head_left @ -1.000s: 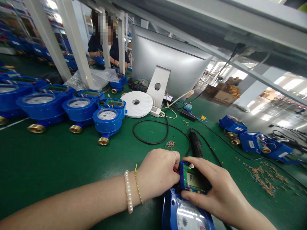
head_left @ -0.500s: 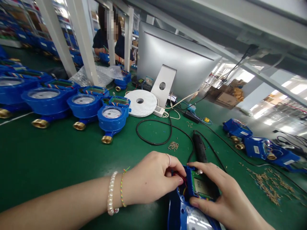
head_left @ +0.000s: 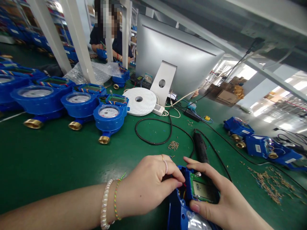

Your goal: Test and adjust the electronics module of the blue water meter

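Observation:
A blue water meter lies at the near edge of the green bench, its electronics box facing up. Inside sits a green circuit board with a small display showing "A-". My left hand is closed at the box's left side, fingertips pinched among red and yellow wires. My right hand wraps round the box and board from the right, thumb on the near edge, index finger along the top by a small spring. A black electric screwdriver lies just beyond.
A row of blue meters with brass ends stands at left. A white tape roll, black cables and a monitor's back are behind. Loose screws and more meters lie right. Another person works at the far side.
The view has shifted slightly. My left fingers have moved further into the wires at the box's left side; my right hand keeps its hold on the board.

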Tool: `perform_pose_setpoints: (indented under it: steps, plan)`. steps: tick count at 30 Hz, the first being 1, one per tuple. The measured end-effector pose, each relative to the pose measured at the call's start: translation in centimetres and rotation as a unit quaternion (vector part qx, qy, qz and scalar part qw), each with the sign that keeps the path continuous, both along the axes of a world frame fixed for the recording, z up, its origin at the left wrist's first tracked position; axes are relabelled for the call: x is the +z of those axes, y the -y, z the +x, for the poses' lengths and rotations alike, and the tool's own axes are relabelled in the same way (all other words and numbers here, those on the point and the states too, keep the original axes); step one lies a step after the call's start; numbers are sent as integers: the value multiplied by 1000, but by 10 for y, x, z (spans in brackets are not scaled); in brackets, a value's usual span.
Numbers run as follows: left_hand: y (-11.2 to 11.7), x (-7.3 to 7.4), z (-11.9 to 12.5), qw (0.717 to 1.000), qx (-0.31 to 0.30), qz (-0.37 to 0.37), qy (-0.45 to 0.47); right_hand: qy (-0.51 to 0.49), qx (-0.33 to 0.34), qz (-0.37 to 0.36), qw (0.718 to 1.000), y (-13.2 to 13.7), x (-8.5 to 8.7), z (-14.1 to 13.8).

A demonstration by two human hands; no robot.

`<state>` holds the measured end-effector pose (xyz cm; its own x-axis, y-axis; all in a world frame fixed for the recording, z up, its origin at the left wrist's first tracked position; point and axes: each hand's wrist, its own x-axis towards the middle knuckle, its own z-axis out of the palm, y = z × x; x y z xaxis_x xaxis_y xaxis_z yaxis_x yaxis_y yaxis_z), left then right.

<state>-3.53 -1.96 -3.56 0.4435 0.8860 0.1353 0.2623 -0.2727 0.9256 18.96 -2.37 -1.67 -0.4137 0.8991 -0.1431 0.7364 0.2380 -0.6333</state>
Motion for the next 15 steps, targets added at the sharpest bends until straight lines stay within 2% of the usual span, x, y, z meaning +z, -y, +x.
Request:
perform_pose_setpoints:
  steps: [4, 8, 11, 15]
  plan:
    - [0, -3, 2, 1000, 6, 0, 0, -19, 26, -1, 999, -2, -1, 0]
    - [-1, -3, 2, 1000, -7, 14, 0, 32, 62, 38, 997, -1, -1, 5]
    - [-3, 0, 0, 999, -16, 23, -20, 61, 85, 66, 992, 0, 0, 8]
    - [-7, 6, 0, 996, -17, 65, -62, 86, 87, 51, 991, 3, 2, 7]
